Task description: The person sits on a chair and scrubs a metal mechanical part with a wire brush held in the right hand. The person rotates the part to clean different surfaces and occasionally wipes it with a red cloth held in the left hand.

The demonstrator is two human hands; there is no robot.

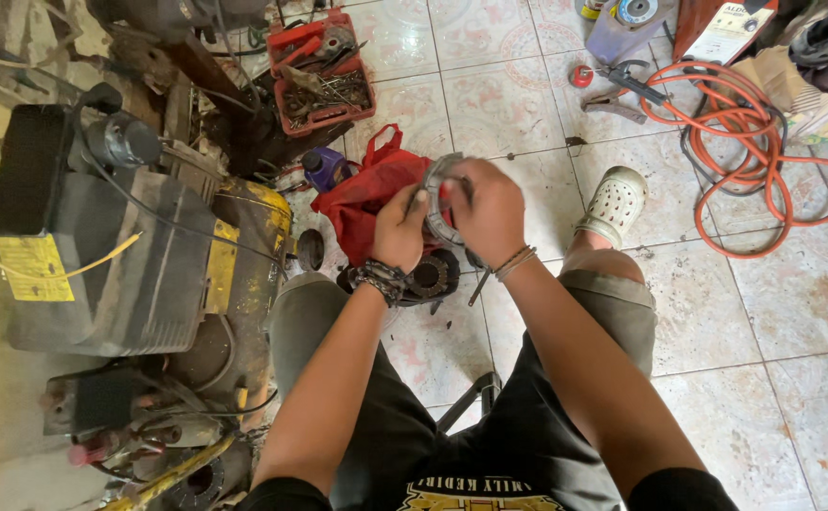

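Both hands, left hand (pixel 400 230) and right hand (pixel 489 210), grip clamped on metal ring (pixel 436 203); red bag (pixel 368 194) at 9 o'clock.

Daylit, stained pale tile floor (pixel 764 303) with a coiled orange hose (pixel 764 142), red parts tray (pixel 324 71) and grimy machine (pixel 120 237).

Two hands, the left hand (pixel 400 230) and the right hand (pixel 488 210), share one grey metal ring (pixel 436 189). Just behind the ring lies one red cloth bag (pixel 366 189). Beyond the bag are one red tool tray (pixel 322 71) and one purple bottle (pixel 324 168). Well right of the ring lies one orange hose coil (pixel 764 151), and one pale clog (pixel 613 203) sits between them.
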